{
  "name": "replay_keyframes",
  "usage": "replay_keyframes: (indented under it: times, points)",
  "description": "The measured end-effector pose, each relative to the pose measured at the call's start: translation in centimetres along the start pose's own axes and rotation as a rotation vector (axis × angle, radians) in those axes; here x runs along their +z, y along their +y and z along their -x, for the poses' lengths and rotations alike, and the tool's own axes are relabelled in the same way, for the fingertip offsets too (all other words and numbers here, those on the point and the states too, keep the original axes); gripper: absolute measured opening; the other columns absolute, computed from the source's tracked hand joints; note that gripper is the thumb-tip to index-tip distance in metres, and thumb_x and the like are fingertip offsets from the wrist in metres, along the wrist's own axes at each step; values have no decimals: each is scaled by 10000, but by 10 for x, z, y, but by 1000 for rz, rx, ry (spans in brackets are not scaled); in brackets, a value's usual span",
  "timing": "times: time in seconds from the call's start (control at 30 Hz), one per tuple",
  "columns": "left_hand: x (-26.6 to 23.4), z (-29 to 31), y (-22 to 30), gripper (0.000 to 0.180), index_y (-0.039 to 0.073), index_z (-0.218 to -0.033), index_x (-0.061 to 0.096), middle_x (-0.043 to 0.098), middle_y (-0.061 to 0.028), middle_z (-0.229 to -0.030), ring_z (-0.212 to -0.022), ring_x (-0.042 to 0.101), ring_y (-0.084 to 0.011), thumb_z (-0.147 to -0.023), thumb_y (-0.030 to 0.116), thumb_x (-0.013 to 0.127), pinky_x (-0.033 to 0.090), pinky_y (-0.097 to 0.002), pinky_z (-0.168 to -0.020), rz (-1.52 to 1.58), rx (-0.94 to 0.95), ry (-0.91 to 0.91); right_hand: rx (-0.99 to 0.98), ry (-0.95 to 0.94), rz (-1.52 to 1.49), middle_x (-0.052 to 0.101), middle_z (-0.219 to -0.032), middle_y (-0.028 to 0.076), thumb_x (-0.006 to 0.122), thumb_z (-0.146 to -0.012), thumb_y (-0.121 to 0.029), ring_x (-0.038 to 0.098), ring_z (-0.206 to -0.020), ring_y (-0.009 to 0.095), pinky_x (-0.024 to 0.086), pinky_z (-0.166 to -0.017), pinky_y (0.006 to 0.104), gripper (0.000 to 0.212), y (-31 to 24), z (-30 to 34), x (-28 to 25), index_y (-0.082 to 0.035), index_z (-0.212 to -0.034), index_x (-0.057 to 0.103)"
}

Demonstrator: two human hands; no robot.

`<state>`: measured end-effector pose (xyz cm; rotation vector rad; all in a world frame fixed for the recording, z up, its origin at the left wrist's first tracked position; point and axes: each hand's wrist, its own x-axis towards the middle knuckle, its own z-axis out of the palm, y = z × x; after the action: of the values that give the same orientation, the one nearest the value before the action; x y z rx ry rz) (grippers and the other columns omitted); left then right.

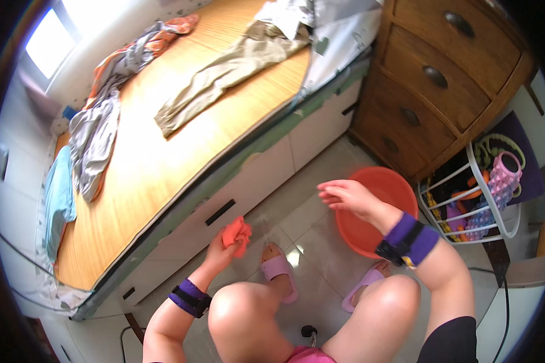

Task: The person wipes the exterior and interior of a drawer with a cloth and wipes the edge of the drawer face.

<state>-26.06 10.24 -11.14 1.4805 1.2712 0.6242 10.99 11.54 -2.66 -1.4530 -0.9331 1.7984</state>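
A crumpled coral-red cloth [239, 233] is bunched in my left hand [219, 249], its fingers wrapped round it. That hand is held in front of the white drawer fronts on the side of the bed. My right hand [351, 197] hovers over the far left edge of a red plastic basin [358, 237], with its fingers stretched out and nothing in them. The basin stands on the tiled floor to the right; my right hand and wrist hide part of it.
The bed [163, 181] has khaki trousers [224, 72] and a heap of grey clothes [97, 136] on it. A wooden chest of drawers [399, 115] and a white rack [499, 212] of exercise gear stand to the right. My feet wear pink slippers [278, 266].
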Motion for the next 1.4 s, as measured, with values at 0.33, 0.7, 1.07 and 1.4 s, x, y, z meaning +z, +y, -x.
replay_keyframes:
  times: [0.33,0.7,1.07,1.4]
  points:
    - [-109,121,76,437,12,-1183,457,582,-111,-1065,-972,561,-191,-790,135,603,437,-292,-841,-311,139,332,-83,-203,450,636,-909,17,554,-841,-225,586,-746,100,477,-621,237,279,-13,-26,223,-65,-1064,605]
    - [-132,214,144,438,-2,-1107,458,567,-99,-996,-879,550,-174,-676,-48,398,449,-285,-760,229,270,218,-177,-362,325,614,-899,-2,541,-867,-266,584,-743,112,470,-627,255,303,11,57,323,-110,-1125,567]
    - [-109,158,124,589,32,-1246,354,446,-186,-1171,-1111,446,-290,-671,36,483,382,-354,-929,-88,-112,217,-245,-400,-737,428,-1256,47,292,-963,-348,441,-1131,156,410,-905,324,429,55,52,389,-148,-1342,312]
    - [-49,118,35,517,-3,-1310,285,395,-174,-1265,-1119,455,-249,-871,157,505,403,-325,-897,161,22,568,-471,217,-628,444,-1219,104,406,-923,-181,427,-1133,211,362,-932,321,396,100,-55,374,-32,-1285,345]
